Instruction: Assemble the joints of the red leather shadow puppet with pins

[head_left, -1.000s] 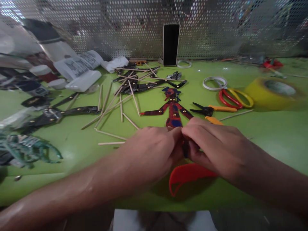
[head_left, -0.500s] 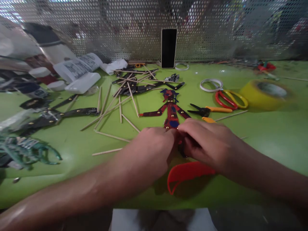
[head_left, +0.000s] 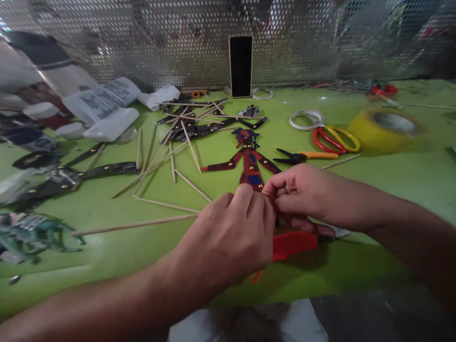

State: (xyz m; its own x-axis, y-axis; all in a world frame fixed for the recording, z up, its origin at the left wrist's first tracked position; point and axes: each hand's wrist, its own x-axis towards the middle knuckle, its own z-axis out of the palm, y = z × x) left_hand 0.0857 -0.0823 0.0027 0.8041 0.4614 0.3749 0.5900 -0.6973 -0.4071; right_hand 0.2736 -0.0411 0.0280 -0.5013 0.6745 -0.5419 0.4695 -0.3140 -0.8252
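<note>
A flat red and blue jointed figure [head_left: 251, 167] with brass fasteners lies in front of me, its head away from me. Both hands meet at its hips and cover its legs. My left hand [head_left: 238, 228] is closed at the lower body, its fingertips hidden behind the knuckles. My right hand [head_left: 306, 194] pinches at the figure's hip with thumb and forefinger; the exact grip is partly covered. A thin wooden stick [head_left: 135, 225] runs in behind my left hand. Below the hands lies a red-handled tool [head_left: 295, 244], partly hidden.
Several loose sticks [head_left: 173, 164] and black jointed figures [head_left: 210, 129] lie at the back left. Black-jawed pliers [head_left: 297, 156], red and yellow scissors handles [head_left: 329, 142] and a yellow tape roll [head_left: 374, 137] lie right. A phone [head_left: 241, 66] leans on the perforated metal panel [head_left: 178, 42].
My left hand has shifted right and nearer, covering part of the red tool. More of the stick beside it shows, reaching farther left. The whole view has shifted slightly.
</note>
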